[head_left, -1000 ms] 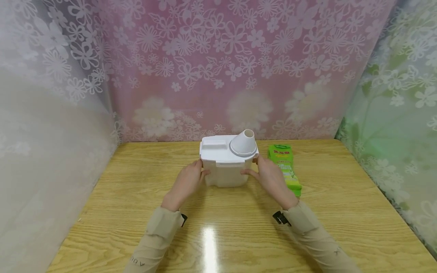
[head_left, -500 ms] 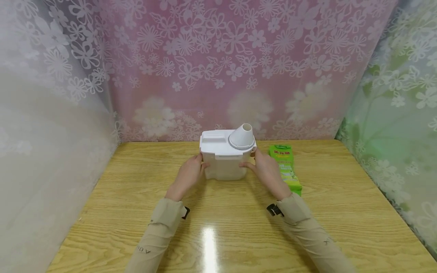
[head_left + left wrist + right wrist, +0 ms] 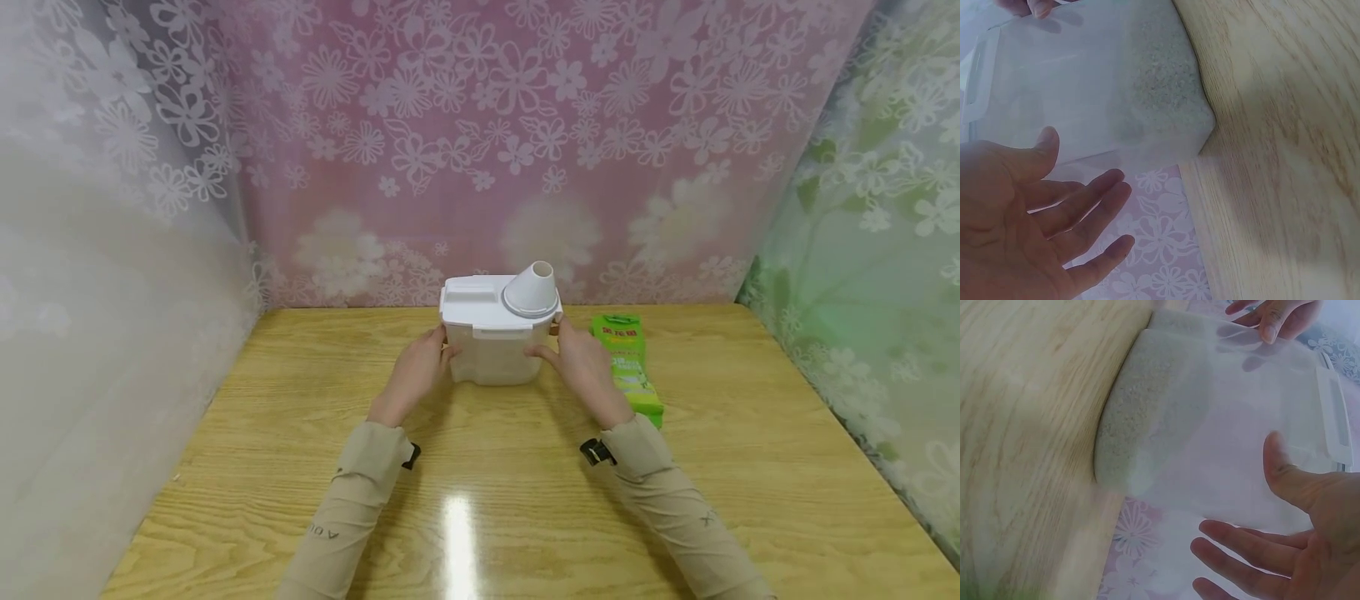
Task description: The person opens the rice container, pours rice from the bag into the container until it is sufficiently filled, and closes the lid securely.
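Observation:
A translucent storage container (image 3: 495,358) with a white lid (image 3: 471,293) stands upright on the table in the head view, a white cone-shaped cup (image 3: 534,289) on the lid's right end. Pale grains (image 3: 1166,81), which look like rice, fill its lower part. My left hand (image 3: 414,373) holds the container's left side, thumb on the front wall and fingers round the side. On the right side my right hand (image 3: 585,367) holds it the same way. In the wrist views the left hand (image 3: 1029,206) and right hand (image 3: 1297,531) have their outer fingers spread off the wall.
A green printed bag (image 3: 626,367) lies on the wooden table (image 3: 300,392), just right of my right hand. Behind the table's back edge hangs a pink floral curtain (image 3: 450,167). Pale floral curtains flank the left and right sides.
The container has moved away from me toward the back of the table, with both hands still holding its sides. The green bag has stayed where it was.

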Action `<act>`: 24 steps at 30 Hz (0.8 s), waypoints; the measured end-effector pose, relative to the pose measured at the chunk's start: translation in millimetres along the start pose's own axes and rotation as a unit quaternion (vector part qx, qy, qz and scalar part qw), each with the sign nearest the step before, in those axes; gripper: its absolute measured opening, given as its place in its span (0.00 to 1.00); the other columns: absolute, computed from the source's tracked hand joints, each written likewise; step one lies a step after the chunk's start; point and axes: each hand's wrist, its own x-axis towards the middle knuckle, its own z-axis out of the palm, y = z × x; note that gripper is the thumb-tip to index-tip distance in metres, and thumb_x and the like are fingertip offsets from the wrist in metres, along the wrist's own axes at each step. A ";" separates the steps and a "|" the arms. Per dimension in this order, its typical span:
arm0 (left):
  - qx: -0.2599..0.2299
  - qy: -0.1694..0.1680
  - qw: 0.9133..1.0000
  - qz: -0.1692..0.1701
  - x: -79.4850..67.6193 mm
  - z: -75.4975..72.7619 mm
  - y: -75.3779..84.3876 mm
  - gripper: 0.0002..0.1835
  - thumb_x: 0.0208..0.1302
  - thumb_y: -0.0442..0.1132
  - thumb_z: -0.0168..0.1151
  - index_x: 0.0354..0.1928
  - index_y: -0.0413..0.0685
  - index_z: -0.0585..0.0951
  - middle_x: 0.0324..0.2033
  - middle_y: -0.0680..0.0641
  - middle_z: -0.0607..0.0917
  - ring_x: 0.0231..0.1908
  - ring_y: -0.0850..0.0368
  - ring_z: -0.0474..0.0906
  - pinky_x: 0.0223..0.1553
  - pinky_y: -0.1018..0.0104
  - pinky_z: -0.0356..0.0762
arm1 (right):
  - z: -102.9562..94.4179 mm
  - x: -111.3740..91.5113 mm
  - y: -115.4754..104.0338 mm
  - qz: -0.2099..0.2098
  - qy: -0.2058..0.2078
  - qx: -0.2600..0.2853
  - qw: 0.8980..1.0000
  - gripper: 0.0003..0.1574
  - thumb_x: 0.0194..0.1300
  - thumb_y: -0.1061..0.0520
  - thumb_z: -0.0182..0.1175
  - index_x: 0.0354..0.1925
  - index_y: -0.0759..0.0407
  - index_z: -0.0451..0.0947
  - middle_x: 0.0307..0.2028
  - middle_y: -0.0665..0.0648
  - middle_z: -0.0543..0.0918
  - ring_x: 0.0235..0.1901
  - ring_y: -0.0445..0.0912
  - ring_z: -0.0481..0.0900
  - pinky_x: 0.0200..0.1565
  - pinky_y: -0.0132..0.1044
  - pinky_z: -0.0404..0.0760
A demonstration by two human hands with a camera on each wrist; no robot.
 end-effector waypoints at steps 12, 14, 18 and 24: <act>0.003 -0.002 1.000 -0.011 2.7 3.5 -3.7 0.15 0.77 0.42 0.55 0.53 0.35 0.78 0.45 0.37 0.85 0.43 0.40 0.83 0.44 0.47 0.82 | 6.1 1.1 -2.5 0.019 -0.009 -0.007 1.000 0.40 0.60 0.38 0.69 0.56 0.67 0.76 0.48 0.64 0.88 0.15 0.44 0.69 0.15 0.35 0.64; 0.001 0.000 1.000 -0.015 2.7 3.9 -3.7 0.15 0.77 0.42 0.55 0.54 0.35 0.78 0.47 0.36 0.85 0.45 0.39 0.83 0.45 0.46 0.82 | 6.9 0.7 -2.4 0.016 -0.005 -0.008 1.000 0.40 0.61 0.38 0.69 0.56 0.67 0.76 0.45 0.65 0.88 0.14 0.43 0.67 0.15 0.34 0.62; 0.004 0.007 1.000 -0.021 3.1 4.3 -3.3 0.18 0.78 0.43 0.54 0.56 0.35 0.78 0.50 0.35 0.85 0.48 0.38 0.83 0.48 0.45 0.82 | 7.7 0.5 -2.8 0.003 0.005 -0.018 1.000 0.39 0.62 0.38 0.68 0.57 0.67 0.77 0.37 0.67 0.88 0.15 0.45 0.70 0.14 0.37 0.66; 0.032 0.020 0.999 -0.013 -5.1 6.6 3.0 0.27 0.80 0.43 0.49 0.68 0.26 0.68 0.55 0.29 0.80 0.53 0.33 0.81 0.55 0.42 0.79 | 5.9 -4.8 -5.2 0.001 0.005 -0.027 1.000 0.39 0.70 0.43 0.63 0.65 0.69 0.72 0.43 0.72 0.85 0.38 0.62 0.84 0.34 0.55 0.84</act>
